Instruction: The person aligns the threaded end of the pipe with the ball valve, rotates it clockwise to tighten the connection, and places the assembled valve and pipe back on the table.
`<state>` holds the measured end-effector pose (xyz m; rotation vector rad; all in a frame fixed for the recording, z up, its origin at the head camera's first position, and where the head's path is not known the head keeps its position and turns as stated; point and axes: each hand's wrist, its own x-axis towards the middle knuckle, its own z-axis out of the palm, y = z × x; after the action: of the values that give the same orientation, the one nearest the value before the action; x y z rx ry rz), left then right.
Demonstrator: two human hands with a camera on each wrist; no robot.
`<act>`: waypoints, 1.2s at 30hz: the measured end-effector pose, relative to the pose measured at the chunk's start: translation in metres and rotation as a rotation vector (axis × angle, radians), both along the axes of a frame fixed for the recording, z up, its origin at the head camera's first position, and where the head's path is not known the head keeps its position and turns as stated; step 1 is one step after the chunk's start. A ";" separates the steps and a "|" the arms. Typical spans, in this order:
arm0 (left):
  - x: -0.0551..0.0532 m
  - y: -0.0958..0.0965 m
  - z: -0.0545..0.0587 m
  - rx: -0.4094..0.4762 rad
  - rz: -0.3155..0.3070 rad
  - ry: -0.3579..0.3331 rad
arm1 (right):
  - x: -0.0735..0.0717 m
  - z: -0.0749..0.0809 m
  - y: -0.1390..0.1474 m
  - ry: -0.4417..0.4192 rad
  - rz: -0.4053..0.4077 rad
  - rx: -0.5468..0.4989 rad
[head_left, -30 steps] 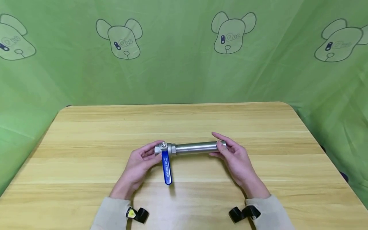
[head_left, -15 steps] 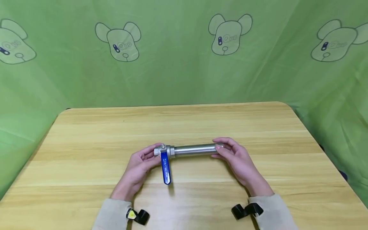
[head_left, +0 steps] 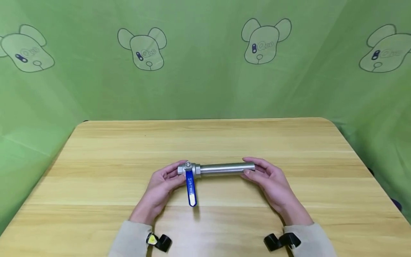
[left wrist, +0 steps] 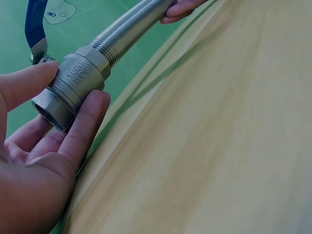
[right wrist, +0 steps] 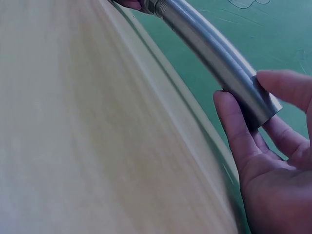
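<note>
A steel ball valve (head_left: 188, 167) with a blue lever handle (head_left: 191, 189) is joined to a smooth metal pipe (head_left: 226, 168), held level above the table. My left hand (head_left: 161, 189) grips the valve body, thumb on the near side and fingers beneath and behind; in the left wrist view the body (left wrist: 78, 78) reads "1000 WOG", and threads show where the pipe enters it. With thumb and fingers, my right hand (head_left: 273, 185) holds the pipe's right end. In the right wrist view the pipe's plain end (right wrist: 265, 114) sits between thumb and fingers. The lever points toward me, across the pipe.
Beneath lies a light wood table (head_left: 224, 139) with rounded far corners. A green cloth (head_left: 199, 89) printed with cartoon bear heads hangs behind and along the sides. Black wrist cameras (head_left: 164, 242) sit at both sleeves.
The right hand's fingers have shifted at the pipe's end, first closing over it, then loosening so that the end shows again. The left hand keeps its grip on the valve. The head view shifted slightly.
</note>
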<state>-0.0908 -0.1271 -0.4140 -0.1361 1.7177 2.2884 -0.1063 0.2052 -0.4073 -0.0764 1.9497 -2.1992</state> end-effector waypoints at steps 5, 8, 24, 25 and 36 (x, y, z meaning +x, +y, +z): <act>0.000 -0.001 -0.002 -0.010 -0.007 0.001 | 0.002 -0.002 -0.003 -0.024 -0.044 0.008; 0.000 -0.001 -0.003 -0.009 -0.017 0.004 | 0.003 -0.001 -0.006 -0.027 -0.086 0.111; 0.001 -0.002 -0.004 0.009 -0.001 -0.023 | 0.005 0.002 -0.001 0.078 0.017 0.048; 0.001 -0.002 -0.004 0.007 -0.006 -0.023 | 0.005 0.001 -0.001 0.082 0.021 0.029; -0.001 -0.005 -0.004 0.001 -0.023 -0.032 | 0.003 0.002 -0.004 0.051 0.015 0.113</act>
<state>-0.0920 -0.1318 -0.4178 -0.1509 1.6943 2.2583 -0.1029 0.2007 -0.4051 -0.1308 2.0890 -2.0934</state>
